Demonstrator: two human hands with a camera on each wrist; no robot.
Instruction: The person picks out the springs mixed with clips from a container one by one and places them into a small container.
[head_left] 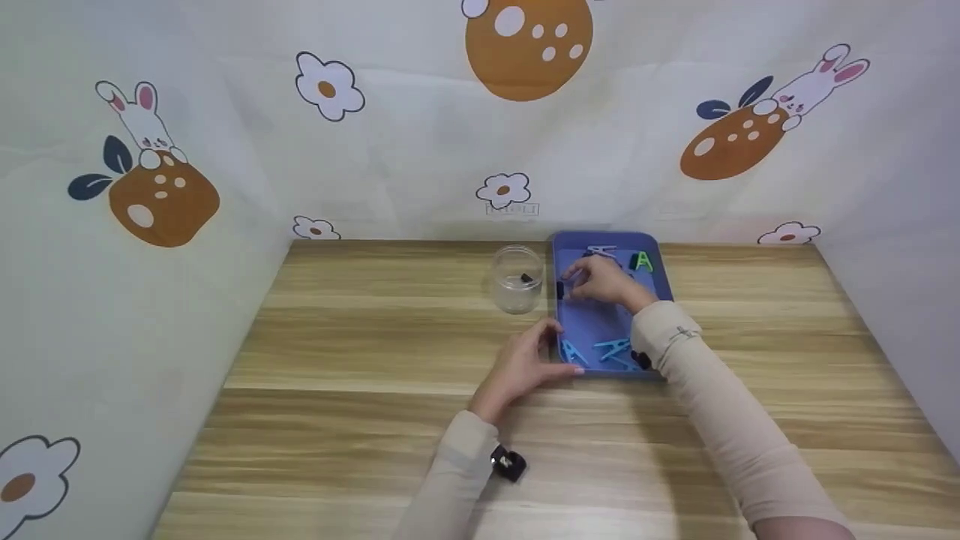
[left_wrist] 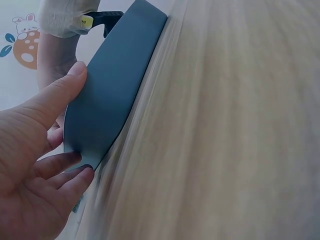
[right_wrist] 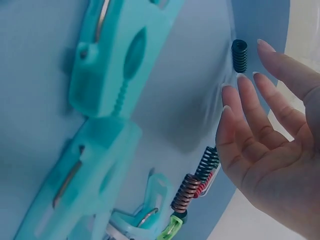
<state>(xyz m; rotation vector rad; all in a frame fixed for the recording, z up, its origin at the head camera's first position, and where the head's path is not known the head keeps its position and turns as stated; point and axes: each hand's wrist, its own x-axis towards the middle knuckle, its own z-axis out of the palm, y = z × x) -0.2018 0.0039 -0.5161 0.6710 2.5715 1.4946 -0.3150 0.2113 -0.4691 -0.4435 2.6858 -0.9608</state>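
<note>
A blue tray (head_left: 596, 319) lies on the table. At its near left corner my left hand (head_left: 523, 366) holds it, thumb on the front wall and fingers on the left side; the left wrist view shows the thumb and fingers on the tray's outer wall (left_wrist: 112, 80). My right hand (head_left: 606, 281) is over the tray's left part, holding nothing. In the right wrist view its spread fingers (right_wrist: 255, 107) are just beside a dark coil spring (right_wrist: 240, 56) by the tray wall. Turquoise clothespins (right_wrist: 107, 65) lie in the tray, along with a copper-coloured spring (right_wrist: 185, 193) and a black spring (right_wrist: 206, 162).
A clear round jar (head_left: 516, 296) with a small black piece (head_left: 526, 278) inside stands left of the tray. A green clip (head_left: 642, 261) and a pale clip (head_left: 601, 250) lie at the tray's far end. A patterned cloth wall (head_left: 405, 172) rises behind the table.
</note>
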